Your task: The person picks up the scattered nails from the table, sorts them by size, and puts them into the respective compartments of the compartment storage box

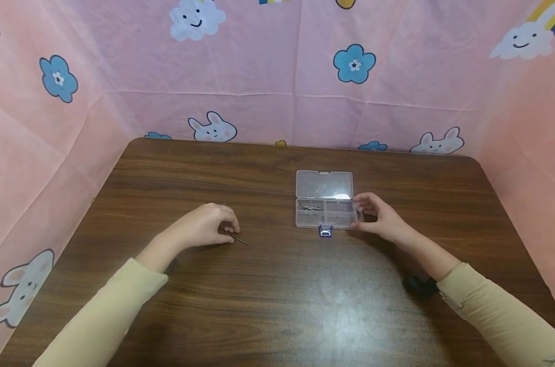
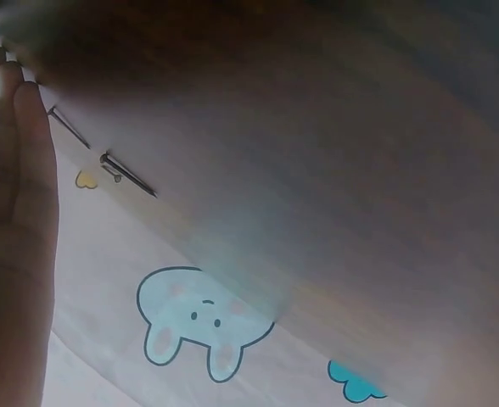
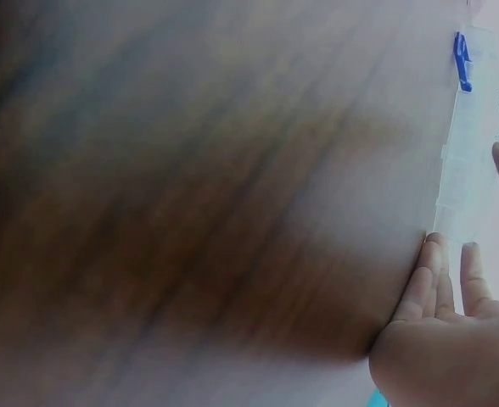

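A clear plastic compartment box (image 1: 339,220) lies on the table with its lid (image 1: 324,184) raised behind it and a blue latch (image 1: 325,231) in front. Several nails (image 1: 310,207) lie in its back left compartment. My right hand (image 1: 382,219) holds the box's right end, thumb at the front corner and fingers toward the back. Left of the box, my left hand (image 1: 204,224) is low over the table, thumb and fingers apart. A thin nail (image 1: 241,240) juts from beside the thumb tip. In the left wrist view, a dark nail (image 2: 129,175) lies beyond the fingers (image 2: 33,153).
The brown wooden table (image 1: 277,295) stands against pink printed cloth (image 1: 259,66) at the back and sides. A dark object (image 1: 420,286) sits under the right wrist. Much of both wrist views is blurred tabletop.
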Motion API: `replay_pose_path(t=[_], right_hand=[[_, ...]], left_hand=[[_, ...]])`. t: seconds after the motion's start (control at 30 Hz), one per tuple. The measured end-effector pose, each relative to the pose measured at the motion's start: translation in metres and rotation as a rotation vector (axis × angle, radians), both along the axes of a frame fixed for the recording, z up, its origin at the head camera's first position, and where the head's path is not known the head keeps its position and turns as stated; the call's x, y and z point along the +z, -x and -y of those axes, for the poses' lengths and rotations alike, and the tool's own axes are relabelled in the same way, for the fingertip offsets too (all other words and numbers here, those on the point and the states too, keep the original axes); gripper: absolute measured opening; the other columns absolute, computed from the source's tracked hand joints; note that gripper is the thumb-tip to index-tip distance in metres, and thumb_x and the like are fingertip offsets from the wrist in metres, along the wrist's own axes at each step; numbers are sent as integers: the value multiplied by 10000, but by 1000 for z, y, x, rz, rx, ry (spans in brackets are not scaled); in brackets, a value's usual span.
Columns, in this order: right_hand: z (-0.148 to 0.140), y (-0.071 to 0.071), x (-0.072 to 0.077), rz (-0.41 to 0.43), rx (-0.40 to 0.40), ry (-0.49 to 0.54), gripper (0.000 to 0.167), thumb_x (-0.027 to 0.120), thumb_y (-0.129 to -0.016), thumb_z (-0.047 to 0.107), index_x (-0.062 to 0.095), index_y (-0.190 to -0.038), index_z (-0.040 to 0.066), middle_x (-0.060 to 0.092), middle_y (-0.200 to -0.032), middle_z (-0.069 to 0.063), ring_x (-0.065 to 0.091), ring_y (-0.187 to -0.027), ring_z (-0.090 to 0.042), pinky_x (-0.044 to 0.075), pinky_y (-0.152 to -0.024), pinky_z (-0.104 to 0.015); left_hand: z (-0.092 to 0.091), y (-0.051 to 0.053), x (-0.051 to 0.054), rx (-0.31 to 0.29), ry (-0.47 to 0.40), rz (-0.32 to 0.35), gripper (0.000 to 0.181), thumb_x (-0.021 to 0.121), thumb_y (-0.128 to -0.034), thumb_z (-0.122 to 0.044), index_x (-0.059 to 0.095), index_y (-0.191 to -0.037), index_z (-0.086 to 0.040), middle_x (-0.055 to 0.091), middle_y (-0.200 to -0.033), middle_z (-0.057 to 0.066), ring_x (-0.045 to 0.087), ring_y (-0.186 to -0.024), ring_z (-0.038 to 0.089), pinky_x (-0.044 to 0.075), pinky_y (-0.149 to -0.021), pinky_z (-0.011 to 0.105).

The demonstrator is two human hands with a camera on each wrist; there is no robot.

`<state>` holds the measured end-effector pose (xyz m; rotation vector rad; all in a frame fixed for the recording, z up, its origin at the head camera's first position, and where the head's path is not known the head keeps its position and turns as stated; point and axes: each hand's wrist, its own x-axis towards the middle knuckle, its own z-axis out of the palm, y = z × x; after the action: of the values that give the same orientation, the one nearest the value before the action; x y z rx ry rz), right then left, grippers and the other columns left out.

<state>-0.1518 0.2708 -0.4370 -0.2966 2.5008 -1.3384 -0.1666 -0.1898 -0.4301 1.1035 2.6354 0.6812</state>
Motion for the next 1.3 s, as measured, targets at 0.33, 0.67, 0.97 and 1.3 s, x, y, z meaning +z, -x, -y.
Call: replay_pose_path(t=[0.33,0.67,0.97,1.3], right_hand=[[0,0,0,6,9,12,611,763,-947,66,448,-1464,-14,515,-1448,-261,498,-1366,-424,348,-1229,-635],[0,1,0,-5,8,9,612,774,-939,66,460,-1458,-20,527,-1436,-258,506,-1351,-406,356,-1221,-614],[0,1,0,-21,11,-8,609,773,-940,69,461,-1455,-23,532,-1437,-262,509,-1350,-418,363,-1219,-623],[0,1,0,-9,4,-13,610,773,-945,78,457,-1457,-23,524,-1450,-270,500,-1363,-436,353,-1229,-641]], left_hand=[[-3,0,2,-31,39,-19,156,842,-865,-16,787,-883,-161,743,-888,-68,626,-791,35,572,-726,247],[-10,0,4,-37,67,-24,186,776,-886,12,775,-855,-172,726,-866,-81,561,-741,35,524,-684,224],[-15,3,0,-56,67,-17,220,726,-858,52,717,-823,-164,623,-781,-80,513,-708,31,464,-652,219],[-27,12,0,-52,40,-22,198,710,-869,34,715,-838,-161,612,-784,-71,506,-697,34,451,-628,208]])
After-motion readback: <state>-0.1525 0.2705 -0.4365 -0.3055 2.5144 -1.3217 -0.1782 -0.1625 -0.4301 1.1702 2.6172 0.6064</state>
